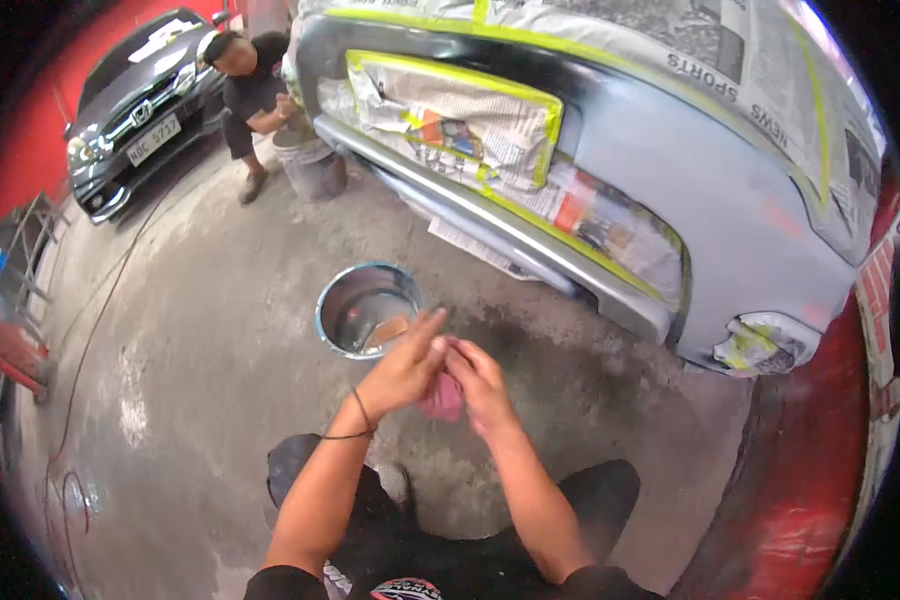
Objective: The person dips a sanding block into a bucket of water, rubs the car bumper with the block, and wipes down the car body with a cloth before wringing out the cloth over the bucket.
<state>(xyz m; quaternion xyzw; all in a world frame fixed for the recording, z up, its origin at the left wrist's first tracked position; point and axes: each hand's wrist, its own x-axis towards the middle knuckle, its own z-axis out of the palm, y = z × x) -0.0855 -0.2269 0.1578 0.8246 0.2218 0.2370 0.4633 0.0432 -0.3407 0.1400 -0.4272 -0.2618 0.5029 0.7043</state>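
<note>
My left hand (410, 362) and my right hand (482, 388) meet in front of me, closed together on a crumpled pink cloth (442, 400). The cloth hangs below the fingers, partly hidden by them. A dark band circles my left wrist. Just beyond my left hand stands a round bucket (322, 330) with a blue rim and some liquid inside. A tan, flat-looking piece (388, 330) lies in it, its kind unclear and its near side covered by my left hand.
At right is a grey car bumper (740, 210) masked with newspaper (500, 140) and yellow-green tape. Another person (260, 95) crouches by a second bucket (310, 165). A dark car (135, 115) stands at upper left. A thin hose (100, 310) crosses the concrete floor.
</note>
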